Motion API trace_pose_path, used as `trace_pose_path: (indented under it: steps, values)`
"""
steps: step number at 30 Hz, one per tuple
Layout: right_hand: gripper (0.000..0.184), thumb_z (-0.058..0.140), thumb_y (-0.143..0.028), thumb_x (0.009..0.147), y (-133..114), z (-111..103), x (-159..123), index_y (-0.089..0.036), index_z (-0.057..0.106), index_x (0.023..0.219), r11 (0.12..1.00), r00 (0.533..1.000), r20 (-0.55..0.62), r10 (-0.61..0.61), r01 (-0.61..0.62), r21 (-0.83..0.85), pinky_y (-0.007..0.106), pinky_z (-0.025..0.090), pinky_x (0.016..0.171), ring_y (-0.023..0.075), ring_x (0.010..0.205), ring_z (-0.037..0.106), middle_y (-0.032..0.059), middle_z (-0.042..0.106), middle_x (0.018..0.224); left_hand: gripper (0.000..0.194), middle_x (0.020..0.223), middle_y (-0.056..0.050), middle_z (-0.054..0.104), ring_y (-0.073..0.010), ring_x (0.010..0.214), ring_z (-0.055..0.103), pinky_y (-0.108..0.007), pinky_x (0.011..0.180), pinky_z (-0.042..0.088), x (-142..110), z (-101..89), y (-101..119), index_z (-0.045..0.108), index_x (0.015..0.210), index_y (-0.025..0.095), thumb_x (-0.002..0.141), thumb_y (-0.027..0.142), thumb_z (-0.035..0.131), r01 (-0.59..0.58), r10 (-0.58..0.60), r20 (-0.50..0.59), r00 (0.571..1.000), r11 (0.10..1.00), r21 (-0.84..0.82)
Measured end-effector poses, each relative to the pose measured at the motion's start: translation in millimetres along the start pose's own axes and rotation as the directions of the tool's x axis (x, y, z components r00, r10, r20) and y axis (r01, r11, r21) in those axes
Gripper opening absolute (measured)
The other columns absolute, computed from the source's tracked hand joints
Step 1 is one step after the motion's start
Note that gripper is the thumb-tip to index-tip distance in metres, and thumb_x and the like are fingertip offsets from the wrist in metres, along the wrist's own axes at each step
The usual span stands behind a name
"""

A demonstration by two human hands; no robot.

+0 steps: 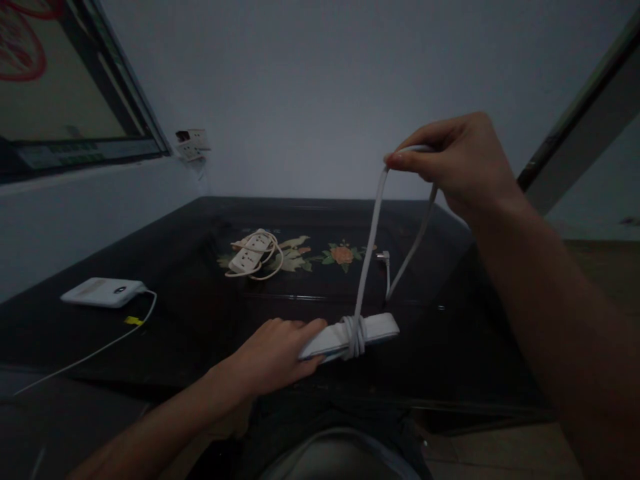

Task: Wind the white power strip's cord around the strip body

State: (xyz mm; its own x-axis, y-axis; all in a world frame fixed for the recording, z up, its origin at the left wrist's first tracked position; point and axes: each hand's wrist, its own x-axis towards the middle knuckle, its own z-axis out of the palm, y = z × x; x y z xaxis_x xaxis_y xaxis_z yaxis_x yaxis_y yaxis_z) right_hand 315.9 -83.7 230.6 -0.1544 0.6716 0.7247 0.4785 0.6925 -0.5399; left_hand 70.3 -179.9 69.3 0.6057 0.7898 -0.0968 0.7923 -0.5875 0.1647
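My left hand (280, 353) grips one end of a white power strip (383, 325), tilted slightly above the near part of the dark table. Several turns of its white power cord (373, 233) are wound around the strip's middle. Up at the right, my right hand (450, 157) pinches that cord between thumb and fingers, so it rises taut from the strip. Beyond the pinch the cord drops behind the hand to the tabletop, where its plug (383, 256) shows.
A second power strip (253, 251) with its cord looped round it lies farther back on the table (200, 333). At the left sits a white power bank (103, 292) with a cable. Wall sockets (193, 143) are at the back left, beside a window (65, 87).
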Motion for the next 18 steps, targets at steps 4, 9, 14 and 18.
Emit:
trace_pose_path:
  steps: [4,9,14,18]
  values:
    - [0.018,0.076,-0.032,0.069,17.0,14.9,6.2,-0.015,0.069,0.067,0.999,0.998,0.048,0.031,-0.032,0.005,0.025,0.038,0.051,0.0110,0.056,0.053,-0.0017,0.058,0.053,0.041,0.106,-0.009,0.069,-0.0265,0.086,0.068,-0.035,0.071,0.053,1.9,-0.8,13.2,0.047,0.128,0.024,0.087,0.031,0.049,-0.156,0.156,0.009,0.988,0.986,0.050]
    - [0.026,0.076,-0.039,0.066,54.0,21.5,6.2,-0.014,0.068,0.066,0.981,0.981,0.076,0.177,-0.182,0.066,0.025,0.026,0.044,0.0071,0.044,0.036,-0.0052,0.045,0.043,0.045,0.119,-0.010,0.065,-0.0249,0.100,0.066,-0.035,0.081,0.053,-3.6,0.4,12.0,0.047,0.132,0.022,0.087,0.027,0.047,-0.299,0.299,-0.162,0.940,0.954,0.028]
    - [0.033,0.074,-0.045,0.066,88.8,31.3,-15.1,-0.013,0.068,0.068,0.931,0.925,0.185,0.332,-0.353,0.095,0.027,0.014,0.043,0.0051,0.042,0.020,-0.0091,0.033,0.041,0.041,0.116,-0.011,0.068,-0.0240,0.100,0.066,-0.033,0.086,0.053,-14.8,-0.6,4.7,0.057,0.124,0.017,0.088,0.031,0.047,-0.388,0.363,-0.439,0.822,0.921,0.035]
    - [0.038,0.066,-0.052,0.072,103.9,42.0,-36.7,-0.015,0.066,0.063,0.952,0.904,0.313,0.292,-0.307,-0.003,0.027,0.020,0.046,0.0071,0.046,0.028,-0.0049,0.044,0.047,0.040,0.103,-0.008,0.072,-0.0266,0.091,0.069,-0.036,0.083,0.055,-20.4,-6.6,4.8,0.065,0.114,0.022,0.082,0.039,0.051,-0.285,0.199,-0.557,0.806,0.956,-0.072]
